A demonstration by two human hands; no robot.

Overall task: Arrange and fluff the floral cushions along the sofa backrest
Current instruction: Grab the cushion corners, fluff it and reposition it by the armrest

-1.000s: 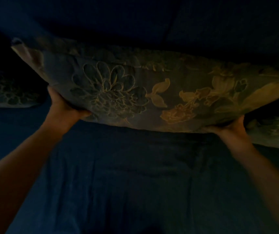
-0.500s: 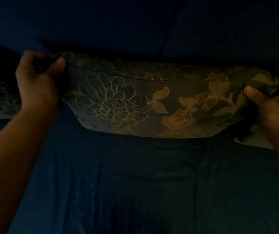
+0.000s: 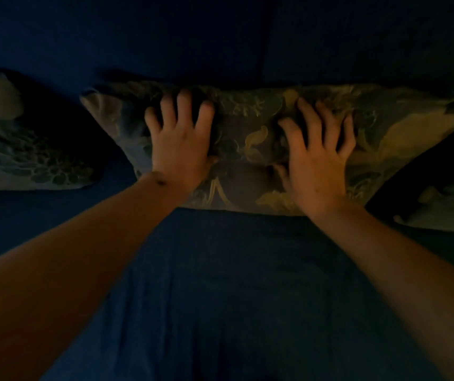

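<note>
The light is dim. A floral cushion rests on the dark blue sofa seat, leaning against the backrest. My left hand lies flat on its left half with fingers spread and pressed into the fabric. My right hand is pressed on its right half, fingers also apart. Neither hand grips the cushion. A second floral cushion sits to the left, a third floral cushion at the right edge, partly cut off.
The sofa seat stretches toward me between my forearms. A vertical seam splits the backrest above the middle cushion. Small gaps of blue seat separate the three cushions.
Both hands let go of the cushion's corners and moved inward onto its front face. The cushion has come down from being held up and now stands on the seat.
</note>
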